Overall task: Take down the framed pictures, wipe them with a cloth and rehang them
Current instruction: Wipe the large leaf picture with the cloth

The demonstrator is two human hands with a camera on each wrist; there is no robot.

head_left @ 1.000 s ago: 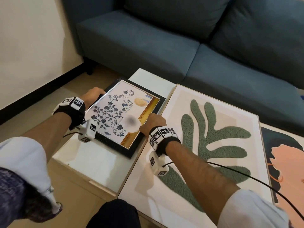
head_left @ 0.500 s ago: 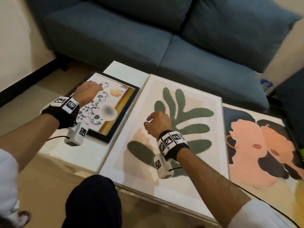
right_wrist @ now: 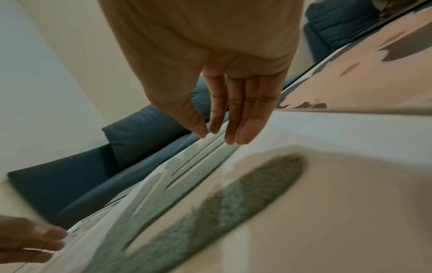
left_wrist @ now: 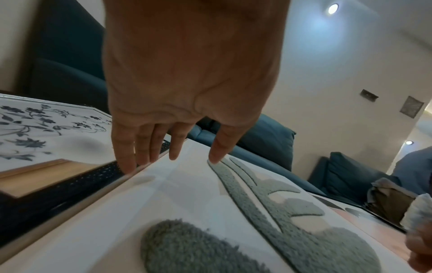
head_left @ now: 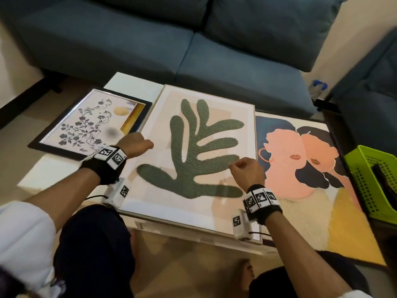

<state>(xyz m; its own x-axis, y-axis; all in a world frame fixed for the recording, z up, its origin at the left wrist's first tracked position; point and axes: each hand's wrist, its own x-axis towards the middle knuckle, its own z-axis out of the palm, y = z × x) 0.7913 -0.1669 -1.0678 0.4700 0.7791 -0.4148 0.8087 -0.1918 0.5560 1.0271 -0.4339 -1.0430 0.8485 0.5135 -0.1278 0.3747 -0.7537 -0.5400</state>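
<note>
Hovering open-fingered, both hands point(head_left: 137, 144) (empty) flank leaf picture point(head_left: 199, 147).

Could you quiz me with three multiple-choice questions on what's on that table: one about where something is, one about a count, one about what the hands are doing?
1. Where does the green leaf picture lie?
A. left end
B. between the other two
C. on the sofa

2. How many framed pictures lie flat?
A. two
B. three
C. five

3. What do the hands hold?
A. nothing
B. a cloth
C. a frame

Answers: 1 B, the floral picture and the faces picture flank it. 2 B, three frames show. 3 A, left hand and right hand have relaxed, empty fingers.
</note>
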